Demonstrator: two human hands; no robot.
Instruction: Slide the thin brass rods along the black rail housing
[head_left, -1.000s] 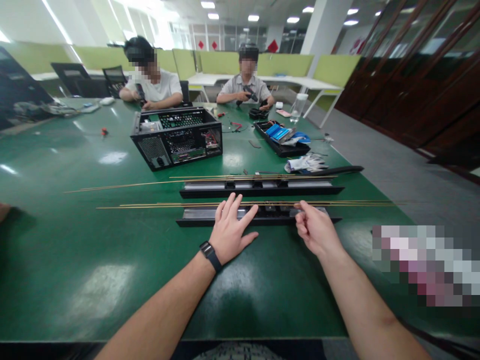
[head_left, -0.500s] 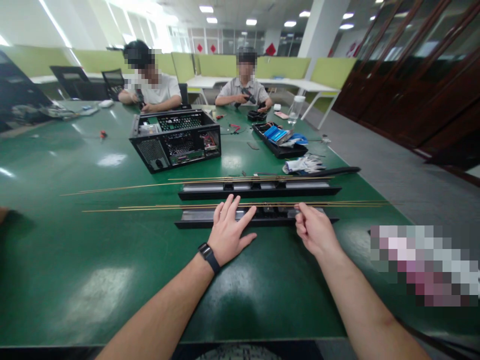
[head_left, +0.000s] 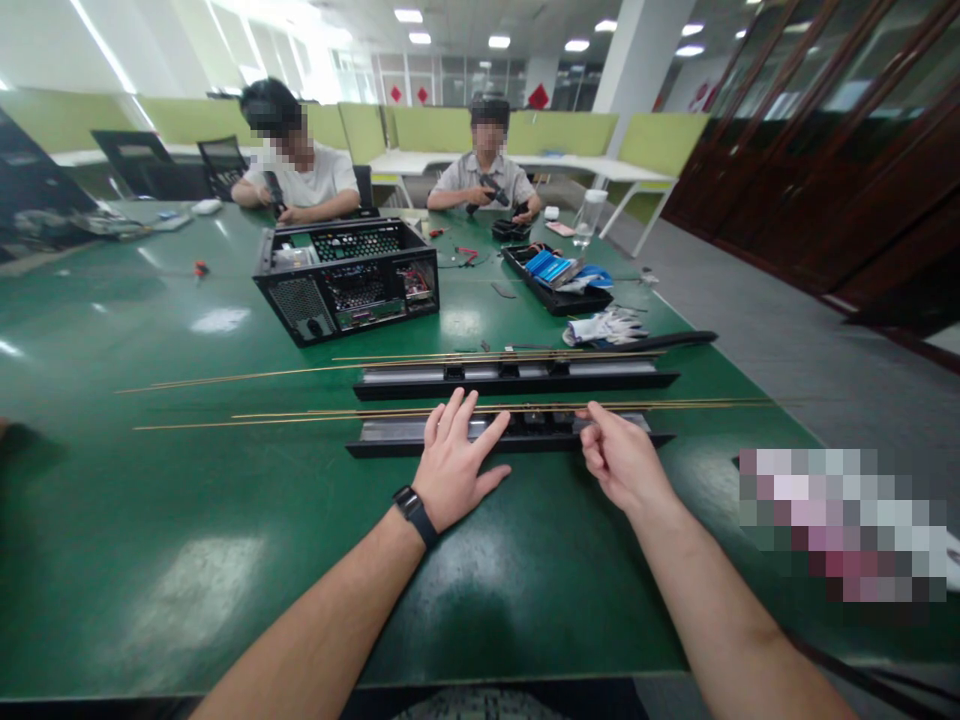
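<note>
My left hand (head_left: 459, 455) lies with fingers spread over the left part of the near black channel (head_left: 390, 449), its fingertips at the thin brass-coloured rods (head_left: 277, 415). A dark watch (head_left: 415, 515) is on that wrist. Thumb and forefinger of my right hand (head_left: 619, 450) pinch one of these rods above the right part of the same channel; the other fingers are curled. The rods lie lengthwise along the channel and stick out past both its ends. Behind it, parallel, is a second black channel (head_left: 517, 383) with more brass-coloured rods (head_left: 255, 372) along it.
An open computer case (head_left: 349, 285) stands beyond the channels. Right of it are a black tray (head_left: 559, 295) with blue items, white gloves (head_left: 607, 327) and a clear bottle (head_left: 590, 218). Two people (head_left: 300, 180) sit across the green table (head_left: 225, 560), holding dark tools.
My right hand has moved slightly left, and the left end of one brass-coloured rod has slid farther left. My left hand stays in nearly the same place.
</note>
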